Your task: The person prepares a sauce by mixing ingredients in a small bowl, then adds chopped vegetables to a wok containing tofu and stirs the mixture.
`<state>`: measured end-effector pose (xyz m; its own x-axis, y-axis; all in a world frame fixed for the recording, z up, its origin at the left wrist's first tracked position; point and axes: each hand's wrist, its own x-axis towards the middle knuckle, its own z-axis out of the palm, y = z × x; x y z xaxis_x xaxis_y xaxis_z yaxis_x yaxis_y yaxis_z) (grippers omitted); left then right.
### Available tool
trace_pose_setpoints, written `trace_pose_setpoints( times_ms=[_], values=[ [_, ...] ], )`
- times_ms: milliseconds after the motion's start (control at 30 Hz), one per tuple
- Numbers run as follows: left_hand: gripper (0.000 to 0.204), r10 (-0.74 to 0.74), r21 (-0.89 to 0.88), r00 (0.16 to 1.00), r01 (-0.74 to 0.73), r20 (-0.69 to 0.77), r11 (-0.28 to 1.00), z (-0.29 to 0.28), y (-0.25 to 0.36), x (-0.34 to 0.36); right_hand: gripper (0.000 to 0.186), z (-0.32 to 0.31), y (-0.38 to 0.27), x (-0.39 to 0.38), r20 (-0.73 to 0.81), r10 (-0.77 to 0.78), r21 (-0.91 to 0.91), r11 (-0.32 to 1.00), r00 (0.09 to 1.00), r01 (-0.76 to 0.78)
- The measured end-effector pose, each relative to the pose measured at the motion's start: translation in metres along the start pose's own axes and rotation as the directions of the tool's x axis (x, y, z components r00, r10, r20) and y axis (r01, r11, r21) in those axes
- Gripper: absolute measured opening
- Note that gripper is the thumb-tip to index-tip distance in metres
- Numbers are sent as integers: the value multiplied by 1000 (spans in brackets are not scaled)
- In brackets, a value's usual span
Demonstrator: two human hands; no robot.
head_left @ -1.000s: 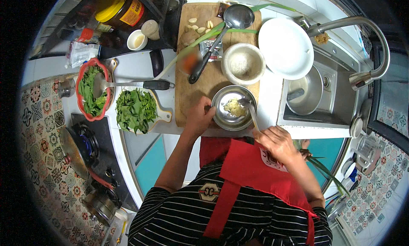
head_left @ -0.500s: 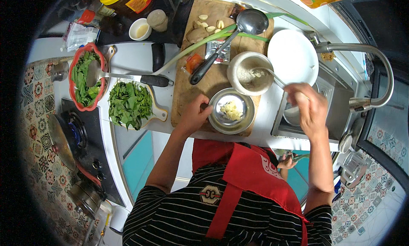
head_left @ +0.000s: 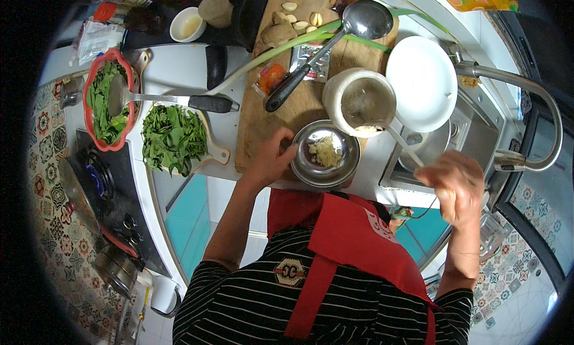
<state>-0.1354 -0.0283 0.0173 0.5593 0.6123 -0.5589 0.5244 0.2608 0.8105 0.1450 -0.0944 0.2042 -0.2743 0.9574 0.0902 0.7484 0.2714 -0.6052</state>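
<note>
Right hand closed round the spoon; left hand pinching the steel bowl, garlic-like mash inside. I log the loaded spoon at the mortar lip; half a second ago, inside. Mortar looks barer: scooping apparently nearly done.

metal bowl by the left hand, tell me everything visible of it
The metal bowl is round, shiny, silver-coloured, like stainless steel. It stands upright and open at the wooden board's near edge, pale yellow chopped food inside. The left hand is at its left rim; a pale pot sits just beyond, rightward.
</note>
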Motion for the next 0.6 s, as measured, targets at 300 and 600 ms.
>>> trace_pose_setpoints(
  times_ms=[300,600],
  values=[
    [20,-56,-11,996,57,64,998,1,-17,4,26,110,-20,-73,-67,-45,-56,998,997,42],
    [36,185,119,983,-184,7,976,3,0,2,32,124,-26,-103,-146,-9,-118,993,989,-9]
  ],
)
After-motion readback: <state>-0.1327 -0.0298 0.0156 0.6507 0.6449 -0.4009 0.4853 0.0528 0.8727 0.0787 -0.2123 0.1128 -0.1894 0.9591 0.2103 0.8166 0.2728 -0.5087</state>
